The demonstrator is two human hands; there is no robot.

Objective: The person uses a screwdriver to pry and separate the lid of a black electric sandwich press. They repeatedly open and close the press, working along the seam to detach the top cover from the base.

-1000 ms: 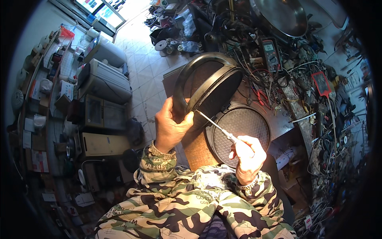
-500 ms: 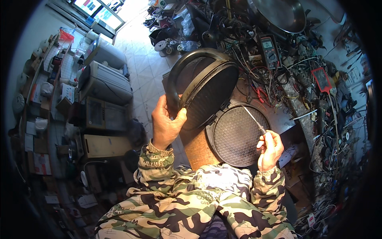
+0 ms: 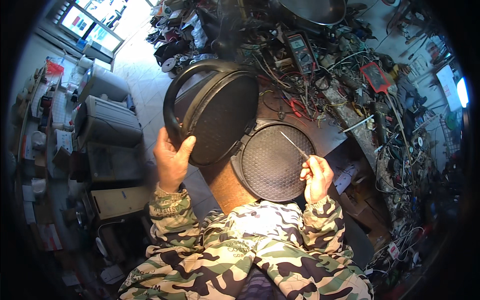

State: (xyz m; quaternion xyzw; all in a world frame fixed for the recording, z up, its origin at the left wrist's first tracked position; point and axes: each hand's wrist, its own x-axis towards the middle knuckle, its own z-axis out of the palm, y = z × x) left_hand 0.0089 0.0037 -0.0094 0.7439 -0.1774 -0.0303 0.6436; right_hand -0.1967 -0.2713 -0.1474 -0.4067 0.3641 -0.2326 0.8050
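Note:
A black round electric griddle lies hinged open on a brown worktable, its lid (image 3: 222,115) raised at the left and tilted to show a dark inner plate, with a thick curved handle on its outer side. My left hand (image 3: 171,160) is closed on the lid's lower left edge, near the handle. At the right, the textured lower plate (image 3: 267,165) lies flat. Over it my right hand (image 3: 316,179) grips a thin screwdriver (image 3: 295,145), its shaft pointing up and leftward. Whether the tip touches the plate is hard to tell.
A cluttered bench with a multimeter (image 3: 300,52), red-handled pliers (image 3: 295,107), wires and a red swatter-like object (image 3: 375,76) runs along the right. A steel pan (image 3: 312,10) is at the top. Crowded shelves (image 3: 42,125) and appliances (image 3: 107,127) stand left of a tiled floor (image 3: 140,95).
The screwdriver has left the lid's rim and moved right, over the lower plate. The lid has turned to show more of its inner face. The view has shifted, moving everything leftward in frame.

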